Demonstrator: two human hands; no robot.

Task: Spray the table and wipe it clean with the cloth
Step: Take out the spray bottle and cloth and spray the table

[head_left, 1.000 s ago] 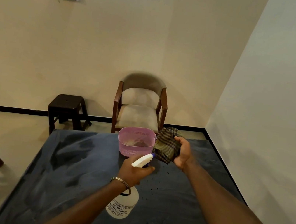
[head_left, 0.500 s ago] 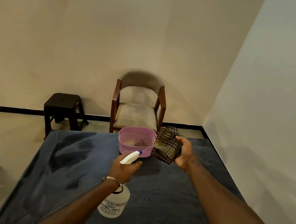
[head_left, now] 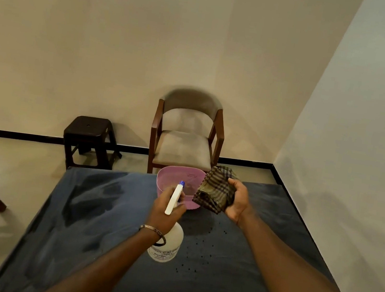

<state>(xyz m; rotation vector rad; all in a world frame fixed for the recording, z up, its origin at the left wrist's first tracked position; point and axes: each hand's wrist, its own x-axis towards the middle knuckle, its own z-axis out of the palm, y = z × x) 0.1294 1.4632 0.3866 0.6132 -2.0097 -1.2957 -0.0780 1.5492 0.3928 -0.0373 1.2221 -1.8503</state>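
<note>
1. Pink basket (head_left: 163, 186) = landmark, standing at the far edge of the dark blue worktop (head_left: 102, 232).
2. Left hand (head_left: 167, 213) just in front of the basket, held above the worktop, fingers wrapped tight around the neck of the spray bottle (head_left: 167, 241); that grip is closed on it.
3. Bottle is white with a printed label, hanging below the left hand, tilted. Its white nozzle with a blue tip overlaps the basket's front wall in view and points away from the person.
4. Metal bangle (head_left: 151, 229) on the left wrist, on the near side of the basket.
5. Right hand (head_left: 236, 202) just right of the basket, raised off the worktop, fingers curled around a bunched plaid cloth (head_left: 217, 190); that grip is closed on the cloth.
6. Cloth is olive and dark check, crumpled, and overlaps the basket's right rim in view; cannot tell if it touches.
7. Dark droplet spots (head_left: 198, 245) scattered on the worktop in front of the basket, toward its right.
8. Cushioned wooden armchair (head_left: 187, 132) directly behind the basket, against the wall.
9. Dark stool (head_left: 89, 139) behind and left of the basket, on the floor.
</note>
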